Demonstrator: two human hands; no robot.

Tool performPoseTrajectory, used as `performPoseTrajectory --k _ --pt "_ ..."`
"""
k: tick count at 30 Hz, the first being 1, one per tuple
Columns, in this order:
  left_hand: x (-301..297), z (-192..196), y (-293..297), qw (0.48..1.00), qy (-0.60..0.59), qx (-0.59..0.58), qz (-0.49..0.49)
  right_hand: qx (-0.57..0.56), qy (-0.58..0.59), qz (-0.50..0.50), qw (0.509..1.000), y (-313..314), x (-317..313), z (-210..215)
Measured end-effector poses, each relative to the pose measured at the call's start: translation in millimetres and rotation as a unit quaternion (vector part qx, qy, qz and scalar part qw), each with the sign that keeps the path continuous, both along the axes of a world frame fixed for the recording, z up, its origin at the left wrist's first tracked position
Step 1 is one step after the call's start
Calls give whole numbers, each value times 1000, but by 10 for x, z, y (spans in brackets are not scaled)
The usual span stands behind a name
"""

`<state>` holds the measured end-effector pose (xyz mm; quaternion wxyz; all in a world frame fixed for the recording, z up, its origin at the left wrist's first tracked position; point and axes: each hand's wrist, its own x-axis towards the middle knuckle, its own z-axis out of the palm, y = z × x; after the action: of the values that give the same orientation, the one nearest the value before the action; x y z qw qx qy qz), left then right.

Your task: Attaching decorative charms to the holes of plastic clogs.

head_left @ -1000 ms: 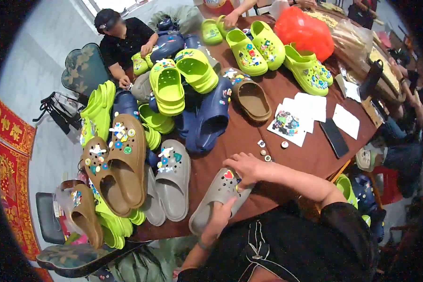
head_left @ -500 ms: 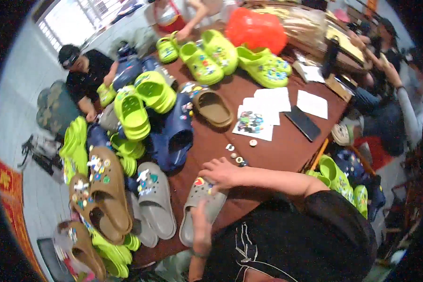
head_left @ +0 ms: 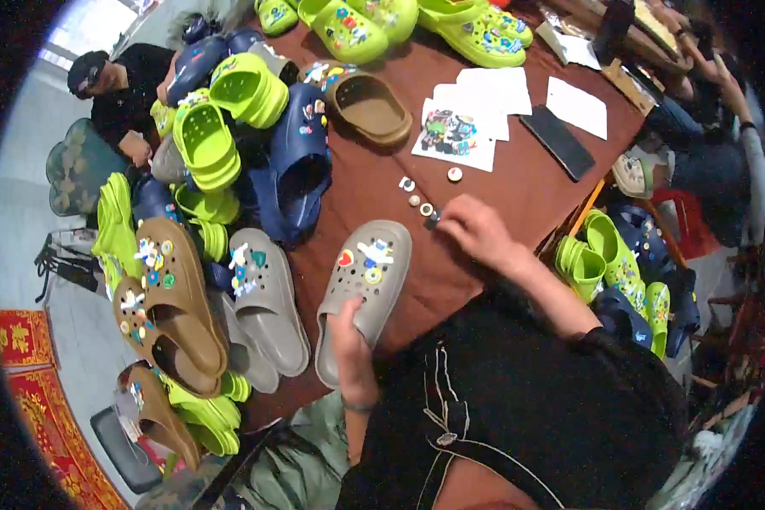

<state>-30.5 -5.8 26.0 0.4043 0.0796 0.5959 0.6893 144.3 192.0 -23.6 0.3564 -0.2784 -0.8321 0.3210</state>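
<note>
Left hand (head_left: 350, 353) clamped on grey clog (head_left: 361, 289) heel, toe pointing up-surface; right hand (head_left: 478, 231) nearer — pinching small charm (head_left: 433, 218) just beside toe.

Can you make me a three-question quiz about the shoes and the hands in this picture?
1. Where is the left hand?
A. on the heel end of the grey foam clog
B. on the black flat phone
C. in the air

2. What colour is the lone clog by the white sheet of charms?
A. red
B. brown
C. white

3. What is the right hand doing?
A. lying flat and open
B. pinching at a small dark charm on the brown table
C. holding a green clog

Answers: 1 A, its fingers grip the clog's near end. 2 B, the brown clog lies beside the sheet. 3 B, its fingertips meet at the charm.
</note>
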Motion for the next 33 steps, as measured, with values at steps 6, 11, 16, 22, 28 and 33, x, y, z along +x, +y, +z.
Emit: performPoseTrajectory --k 6,11,16,22,28,33 --pt "-1 -44 51 1000 -20 4 13 42 -83 -132 987 441 36 -149" --pt "-56 -154 94 998 -33 -14 49 81 -112 -108 984 589 -27 -221" --pt "-99 -109 140 987 -115 99 53 -70 13 -43 997 306 -110 -134" --pt "-136 -188 82 988 -115 74 75 -4 54 124 991 -278 -639 253" --pt "-115 -145 94 983 -142 73 88 96 51 202 973 -338 -1034 359" --pt "-112 -280 48 982 -130 98 97 126 22 217 968 -386 -1111 336"
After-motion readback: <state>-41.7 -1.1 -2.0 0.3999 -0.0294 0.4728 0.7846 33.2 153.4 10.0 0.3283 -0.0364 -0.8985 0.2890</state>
